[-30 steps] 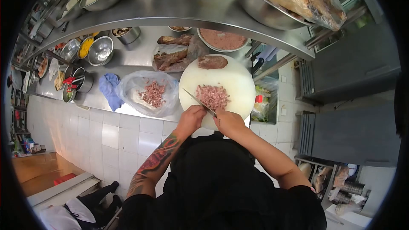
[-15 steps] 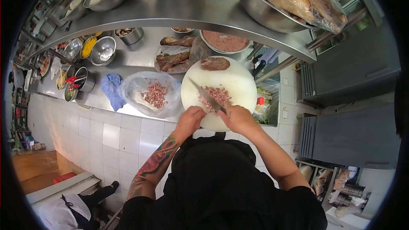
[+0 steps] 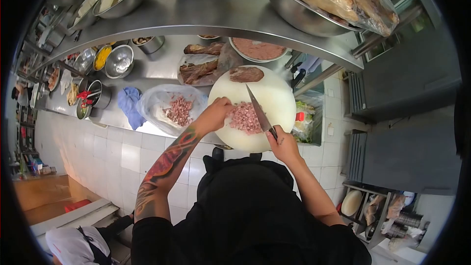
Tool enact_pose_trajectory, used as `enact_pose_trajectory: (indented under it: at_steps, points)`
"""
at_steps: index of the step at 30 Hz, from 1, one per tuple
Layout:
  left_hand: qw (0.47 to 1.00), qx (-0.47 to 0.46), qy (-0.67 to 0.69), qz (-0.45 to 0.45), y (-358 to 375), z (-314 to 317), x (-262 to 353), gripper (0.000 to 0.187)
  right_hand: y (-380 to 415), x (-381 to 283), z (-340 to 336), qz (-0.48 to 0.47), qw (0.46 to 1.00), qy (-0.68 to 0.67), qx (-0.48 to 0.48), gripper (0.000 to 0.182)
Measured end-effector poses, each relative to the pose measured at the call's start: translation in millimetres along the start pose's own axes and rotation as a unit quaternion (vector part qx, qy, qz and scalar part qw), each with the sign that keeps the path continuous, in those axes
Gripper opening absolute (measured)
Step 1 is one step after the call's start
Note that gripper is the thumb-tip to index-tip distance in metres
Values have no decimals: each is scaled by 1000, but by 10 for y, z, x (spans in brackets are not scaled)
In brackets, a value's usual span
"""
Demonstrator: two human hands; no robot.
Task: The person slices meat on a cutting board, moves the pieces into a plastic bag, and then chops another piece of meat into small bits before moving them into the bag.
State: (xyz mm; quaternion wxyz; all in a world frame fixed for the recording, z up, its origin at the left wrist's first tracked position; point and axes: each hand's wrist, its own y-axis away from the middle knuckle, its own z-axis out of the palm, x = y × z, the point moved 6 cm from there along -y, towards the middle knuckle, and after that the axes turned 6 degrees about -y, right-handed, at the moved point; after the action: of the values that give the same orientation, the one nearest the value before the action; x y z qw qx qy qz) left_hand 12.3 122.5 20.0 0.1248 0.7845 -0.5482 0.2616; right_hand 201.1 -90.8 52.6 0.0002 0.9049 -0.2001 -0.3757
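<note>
In my right hand (image 3: 284, 142) is the dark handle of a kitchen knife (image 3: 260, 113). Its blade points away and slightly left over a round white cutting board (image 3: 279, 93), along the right side of a pile of diced meat (image 3: 245, 119). My left hand (image 3: 216, 114) is at the pile's left edge, fingers curled together; what they pinch, if anything, is hidden. A larger piece of browned meat (image 3: 247, 74) lies at the board's far side. Left of the board, a clear plastic bag (image 3: 149, 103) lies open with more diced meat (image 3: 178, 111) in it.
Behind the board are long dark meat pieces (image 3: 198, 71) on plastic and a bowl of pink minced meat (image 3: 259, 49). A blue cloth (image 3: 130, 107) and metal bowls (image 3: 119, 61) stand left. A steel shelf (image 3: 211, 10) overhangs the counter. Another person (image 3: 81, 245) is at lower left.
The knife has swung from pointing up-left across the pile to its right side, as my right hand moved right and nearer me. My left hand moved up and left to the pile's edge.
</note>
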Motion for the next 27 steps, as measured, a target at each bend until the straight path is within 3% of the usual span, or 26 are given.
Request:
enact_pose_trajectory:
  at_steps: [2, 3, 6, 7, 10, 14, 17, 23, 27]
  points:
    - [997, 52, 19, -57, 175, -7, 81, 48, -21, -197, -38, -21, 1000, -2, -2, 33]
    - [997, 46, 19, -52, 217, 65, 142, 48, -46, -336, -63, -46, 999, 2, -8, 34]
    - [980, 174, 31, -89, 329, 206, 172, 41, -234, -546, 37, -59, 998, 18, -28, 34]
    - [980, 175, 30, -87, 330, 245, 224, 41, -308, -628, 85, -69, 996, 44, -45, 35]
    - [953, 248, 74, -161, 423, 217, 271, 24, -378, -1028, 0, -67, 995, 47, -61, 37]
    - [947, 278, 73, -143, 550, 217, 281, 21, -518, -1185, 157, -97, 992, 53, -67, 32]
    - [945, 300, 29, -130, 550, 252, 298, 18, -758, -796, 608, -107, 986, 106, -75, 34]
    - [938, 305, 35, -158, 619, 289, 250, 20, -680, -1155, 296, -73, 984, 119, -112, 38]
    - [939, 318, 59, -118, 636, 267, 288, 20, -800, -915, 555, -59, 977, 151, -137, 38]
